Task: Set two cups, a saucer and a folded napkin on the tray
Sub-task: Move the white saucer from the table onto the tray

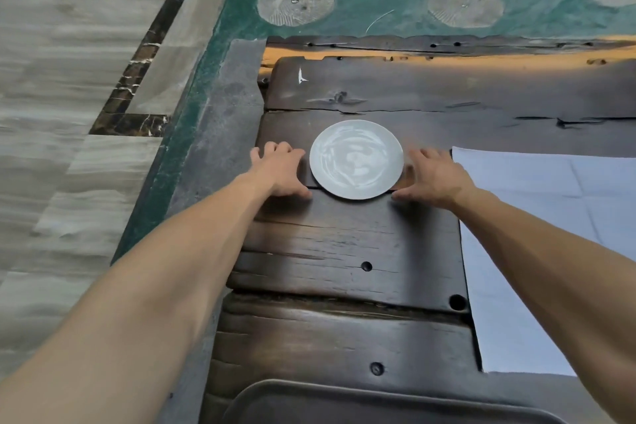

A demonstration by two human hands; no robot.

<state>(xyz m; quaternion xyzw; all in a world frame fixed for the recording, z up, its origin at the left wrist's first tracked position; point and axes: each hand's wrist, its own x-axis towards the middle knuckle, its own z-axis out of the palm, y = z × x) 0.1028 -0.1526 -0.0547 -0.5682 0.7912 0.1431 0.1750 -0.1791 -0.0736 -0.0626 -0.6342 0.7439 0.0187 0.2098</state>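
Left hand [280, 170] lay spread and empty just left of the saucer [356, 159] on the dark table [344, 251]; right hand [435, 175] likewise at its right. Unfolded napkin [537, 234] lay further right. Tray [344, 403] near edge looked bare, no cups visible: nothing placed yet.

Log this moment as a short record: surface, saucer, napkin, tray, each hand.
surface: dark wooden table, rough planks with holes
saucer: pale round saucer lying flat on the table, not on the tray
napkin: white napkin spread open on the right, creased, not folded
tray: dark tray at the near edge, only its far rim in view
left hand: left hand open, at the saucer's left edge
right hand: right hand open, at the saucer's right edge
cups: none in view
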